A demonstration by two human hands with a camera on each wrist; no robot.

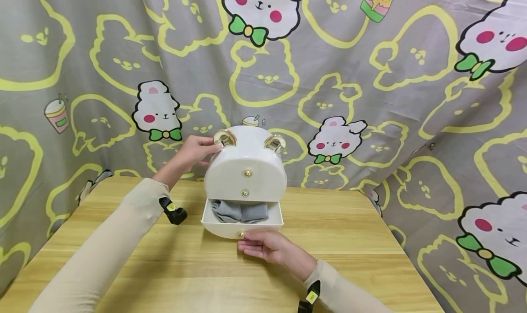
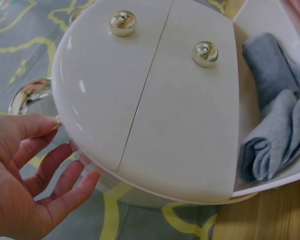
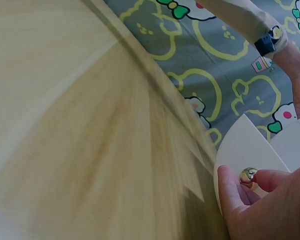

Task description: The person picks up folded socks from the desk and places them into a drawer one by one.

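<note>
A white rounded storage box (image 1: 245, 180) with gold ears and round gold knobs stands on the table. Its bottom drawer (image 1: 209, 217) is pulled out, and folded grey cloths (image 1: 243, 212) lie inside. My left hand (image 1: 196, 149) is at the box's upper left side; in the left wrist view its thumb and forefinger pinch the lower edge of the gold ear (image 2: 30, 95), other fingers spread beside the wall. With thumb and fingers, my right hand (image 1: 267, 246) pinches the bottom drawer's gold knob (image 3: 248, 176) from the front. Two upper drawers (image 2: 185, 115) are closed.
The box stands toward the back of a wooden table (image 1: 181, 267). A grey curtain (image 1: 263, 70) with yellow outlines and white cartoon animals hangs behind and at the sides. Black wrist straps with cameras (image 1: 174, 212) sit on both sleeves.
</note>
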